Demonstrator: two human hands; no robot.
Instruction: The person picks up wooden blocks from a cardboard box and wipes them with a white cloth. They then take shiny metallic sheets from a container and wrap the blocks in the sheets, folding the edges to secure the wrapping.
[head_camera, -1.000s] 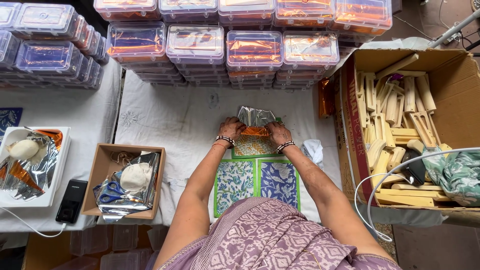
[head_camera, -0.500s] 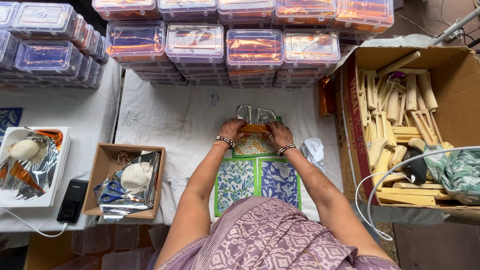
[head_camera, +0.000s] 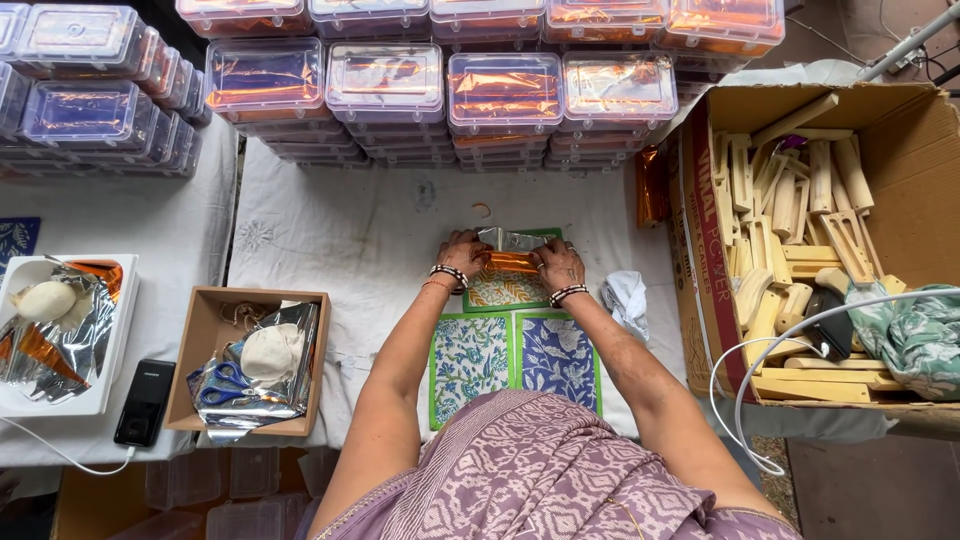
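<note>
head view: on the white-clothed counter (head_camera: 340, 230), a foil packet (head_camera: 512, 250), silver above and orange below, is gripped at its left end by the left hand (head_camera: 462, 254), fingers curled closed on it. the packet's long axis runs left to right, straight between the hands, atop a printed card (head_camera: 505, 290). its right end is pinched the same way by the right hand (head_camera: 558, 264); neither hand is nearer. the packet's contents are hidden, and the fingertips under the foil cannot be made out.
</note>
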